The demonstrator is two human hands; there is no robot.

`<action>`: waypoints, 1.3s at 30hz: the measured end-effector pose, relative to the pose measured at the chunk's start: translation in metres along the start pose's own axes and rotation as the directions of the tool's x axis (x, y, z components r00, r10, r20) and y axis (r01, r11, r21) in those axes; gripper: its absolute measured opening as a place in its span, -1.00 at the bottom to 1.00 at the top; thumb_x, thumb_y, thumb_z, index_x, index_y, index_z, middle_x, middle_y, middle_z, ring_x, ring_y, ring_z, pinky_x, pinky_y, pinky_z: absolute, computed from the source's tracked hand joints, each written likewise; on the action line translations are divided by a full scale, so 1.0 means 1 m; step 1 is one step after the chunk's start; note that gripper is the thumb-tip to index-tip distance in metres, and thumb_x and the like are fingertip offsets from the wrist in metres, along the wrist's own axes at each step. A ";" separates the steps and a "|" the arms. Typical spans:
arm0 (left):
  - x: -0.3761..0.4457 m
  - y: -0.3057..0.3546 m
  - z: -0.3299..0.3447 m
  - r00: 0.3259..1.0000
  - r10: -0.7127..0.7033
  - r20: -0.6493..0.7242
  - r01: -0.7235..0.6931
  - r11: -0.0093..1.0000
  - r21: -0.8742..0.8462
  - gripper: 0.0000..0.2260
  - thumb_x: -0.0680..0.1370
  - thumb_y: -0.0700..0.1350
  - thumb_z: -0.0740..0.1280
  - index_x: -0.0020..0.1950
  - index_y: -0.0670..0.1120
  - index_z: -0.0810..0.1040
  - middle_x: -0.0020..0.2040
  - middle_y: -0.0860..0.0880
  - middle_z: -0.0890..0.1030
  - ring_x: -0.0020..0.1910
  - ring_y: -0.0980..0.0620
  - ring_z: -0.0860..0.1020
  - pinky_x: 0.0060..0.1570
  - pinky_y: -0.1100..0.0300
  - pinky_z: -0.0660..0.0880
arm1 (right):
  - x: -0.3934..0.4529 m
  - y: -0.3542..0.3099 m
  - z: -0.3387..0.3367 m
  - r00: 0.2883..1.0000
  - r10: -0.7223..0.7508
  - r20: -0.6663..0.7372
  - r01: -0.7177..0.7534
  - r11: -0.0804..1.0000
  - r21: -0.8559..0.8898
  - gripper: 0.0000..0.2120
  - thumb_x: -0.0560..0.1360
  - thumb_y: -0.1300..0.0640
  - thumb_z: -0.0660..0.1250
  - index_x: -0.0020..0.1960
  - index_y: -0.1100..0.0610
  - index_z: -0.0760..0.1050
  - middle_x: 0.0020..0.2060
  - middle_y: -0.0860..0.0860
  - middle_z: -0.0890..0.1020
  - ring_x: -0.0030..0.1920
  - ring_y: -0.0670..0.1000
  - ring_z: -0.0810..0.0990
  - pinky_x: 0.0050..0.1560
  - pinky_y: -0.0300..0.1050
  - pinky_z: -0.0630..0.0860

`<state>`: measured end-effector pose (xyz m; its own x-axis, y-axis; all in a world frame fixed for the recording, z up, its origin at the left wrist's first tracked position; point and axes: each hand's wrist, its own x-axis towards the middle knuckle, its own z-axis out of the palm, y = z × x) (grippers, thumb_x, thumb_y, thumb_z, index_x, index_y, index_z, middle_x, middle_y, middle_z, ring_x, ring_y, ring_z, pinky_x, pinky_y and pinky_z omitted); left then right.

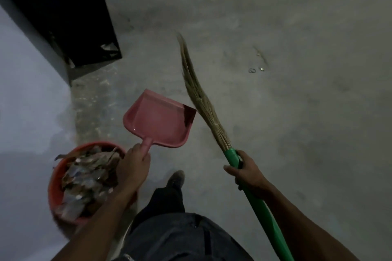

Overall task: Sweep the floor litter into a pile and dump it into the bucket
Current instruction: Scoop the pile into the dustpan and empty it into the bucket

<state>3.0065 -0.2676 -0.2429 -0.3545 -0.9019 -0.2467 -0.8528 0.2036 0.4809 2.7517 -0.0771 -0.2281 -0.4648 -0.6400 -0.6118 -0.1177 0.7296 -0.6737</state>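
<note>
Fingers [139, 150] of the left hand [132, 167] curl round the pink dustpan [158, 120] handle; those of the right hand [247, 172] wrap the green broom [232, 155] handle.

One red bucket [53, 180], heaped with litter, sits just beside the left hand, under its wrist. One dustpan hangs just beyond the bucket, looking empty. One broom angles away on the far side of the dustpan, bristles off the floor [297, 27]. A few scraps [257, 63] lie well beyond the bucket, unswept. I judge the overfull bucket could spill if knocked or if more is tipped carelessly.
</note>
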 end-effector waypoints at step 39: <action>0.627 0.561 0.117 0.961 0.259 0.094 -0.262 0.965 0.014 -0.79 0.58 -0.03 0.28 0.15 -0.08 0.53 -0.13 -0.04 0.55 -0.20 -0.07 0.44 -0.17 0.10 0.33 | 0.512 -0.169 -0.490 0.924 0.186 -0.336 -0.140 0.978 0.155 -0.58 0.57 0.04 0.30 0.38 0.04 0.28 -0.15 0.08 0.57 -0.34 0.04 0.57 -0.38 0.00 0.62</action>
<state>2.2612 -0.6745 -0.2261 -0.5978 -0.7784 -0.1916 -0.7358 0.4379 0.5166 2.1035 -0.4100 -0.2240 -0.7456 -0.3746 -0.5511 0.0863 0.7658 -0.6373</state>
